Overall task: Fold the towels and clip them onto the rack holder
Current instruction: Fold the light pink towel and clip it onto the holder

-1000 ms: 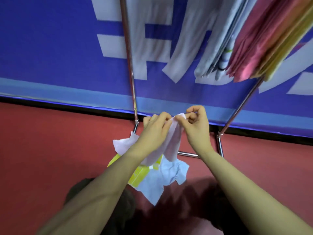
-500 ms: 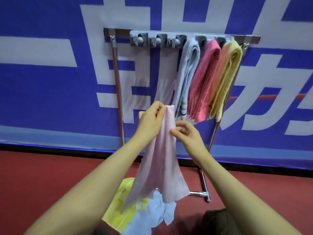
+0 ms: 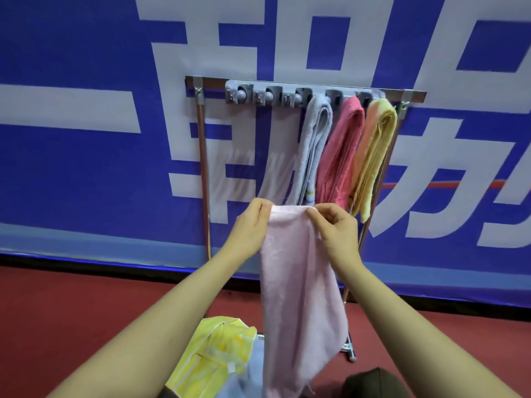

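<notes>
While both hands, left hand [image 3: 249, 231] and right hand [image 3: 336, 236], pinch the pink towel [image 3: 298, 291], banner [image 3: 86, 156] writing stays unreadable.

Pink towel [image 3: 298, 282] – hanging lengthwise, three towels [image 3: 342, 150] clipped

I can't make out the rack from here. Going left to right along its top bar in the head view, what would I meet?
Three free clips → pale blue towel → pink towel → yellow towel.
</notes>
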A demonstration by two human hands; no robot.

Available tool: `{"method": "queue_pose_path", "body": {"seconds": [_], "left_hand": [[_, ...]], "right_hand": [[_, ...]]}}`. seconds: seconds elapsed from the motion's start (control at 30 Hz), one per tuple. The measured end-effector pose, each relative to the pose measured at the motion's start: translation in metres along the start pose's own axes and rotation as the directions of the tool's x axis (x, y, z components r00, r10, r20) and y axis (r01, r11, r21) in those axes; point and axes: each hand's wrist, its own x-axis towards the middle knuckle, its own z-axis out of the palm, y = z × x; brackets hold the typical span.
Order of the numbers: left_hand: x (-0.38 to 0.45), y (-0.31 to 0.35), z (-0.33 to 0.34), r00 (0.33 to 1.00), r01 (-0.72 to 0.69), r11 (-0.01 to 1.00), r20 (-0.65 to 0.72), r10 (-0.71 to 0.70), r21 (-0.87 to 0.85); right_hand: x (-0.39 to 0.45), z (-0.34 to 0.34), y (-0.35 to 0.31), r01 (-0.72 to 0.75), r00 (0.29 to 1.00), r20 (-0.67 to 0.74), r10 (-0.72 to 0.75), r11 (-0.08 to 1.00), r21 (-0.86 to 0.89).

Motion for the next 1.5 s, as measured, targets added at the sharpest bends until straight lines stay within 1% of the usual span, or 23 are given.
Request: {"method": "queue_pose_path", "body": {"seconds": [0.1,0.23,0.3,0.43,0.53,0.57,0.67,0.73,0.8,0.9,1.0,1.1,1.17,1.27,1.33,1.4,1.5], "left_hand": [[-0.001,0.005,0.001,1.000,-0.020,1.000,0.006,0.020,-0.005],[0.001,0.007,0.000,0.995,-0.095,0.993,0.014,0.094,0.068],[0.002,0.007,0.000,0.994,-0.108,0.989,0.023,0.106,0.102],[0.004,0.010,-0.001,0.999,0.005,0.999,-0.034,-0.004,0.040],[0.005,0.016,-0.001,0.997,0.031,1.000,-0.064,-0.031,-0.005],[0.006,0.018,-0.001,0.999,0.024,1.000,-0.042,-0.024,-0.010],[0.007,0.020,-0.004,0.996,0.025,1.000,0.084,-0.024,-0.017],[0.011,0.018,-0.006,0.994,0.007,1.000,0.106,-0.008,0.001],[0.014,0.017,-0.007,0.998,-0.023,1.000,0.055,0.023,-0.009],[0.019,0.021,-0.010,0.997,-0.061,0.995,-0.044,0.058,-0.078],[0.027,0.026,-0.014,0.991,-0.085,0.994,-0.110,0.077,-0.066],[0.038,0.029,-0.025,0.978,-0.091,0.995,-0.193,0.082,-0.041],[0.043,0.025,-0.035,0.970,-0.061,0.998,-0.237,0.056,-0.014],[0.043,0.007,-0.044,0.961,0.011,0.998,-0.276,0.008,0.066],[0.036,-0.003,-0.044,0.972,0.042,0.995,-0.234,-0.019,0.093],[0.027,-0.009,-0.038,0.992,0.056,0.993,-0.121,-0.042,0.108],[0.015,-0.009,-0.024,0.998,0.039,0.983,0.039,-0.046,0.181]], "right_hand": [[-0.001,0.001,-0.002,-0.005,1.000,0.001,0.005,1.000,-0.017],[0.001,0.000,-0.003,-0.011,1.000,0.002,0.011,1.000,-0.017],[0.004,0.000,-0.005,-0.007,1.000,0.012,0.008,1.000,-0.025],[0.006,0.002,-0.005,-0.001,0.999,0.042,0.002,1.000,-0.027],[0.005,0.003,-0.002,-0.013,0.998,0.058,0.014,1.000,-0.018],[0.005,0.003,-0.001,-0.018,0.998,0.060,0.018,1.000,-0.013],[0.007,0.003,-0.001,-0.024,0.997,0.068,0.024,1.000,0.000],[0.009,0.002,-0.001,-0.032,0.996,0.082,0.031,0.999,0.009],[0.010,0.002,-0.001,-0.051,0.992,0.116,0.048,0.998,0.027],[0.011,0.005,0.000,-0.110,0.978,0.188,0.095,0.991,0.071],[0.011,0.007,0.003,-0.209,0.946,0.271,0.177,0.974,0.092],[0.006,0.006,0.016,-0.292,0.903,0.342,0.260,0.955,0.044],[0.003,0.002,0.026,-0.327,0.894,0.327,0.305,0.945,0.013],[0.002,-0.004,0.033,-0.331,0.912,0.258,0.318,0.944,0.005],[0.003,-0.004,0.033,-0.281,0.937,0.214,0.277,0.960,-0.013],[0.006,0.000,0.028,-0.217,0.959,0.185,0.216,0.976,-0.011],[0.011,0.008,0.017,-0.122,0.978,0.172,0.119,0.993,0.005]]}}
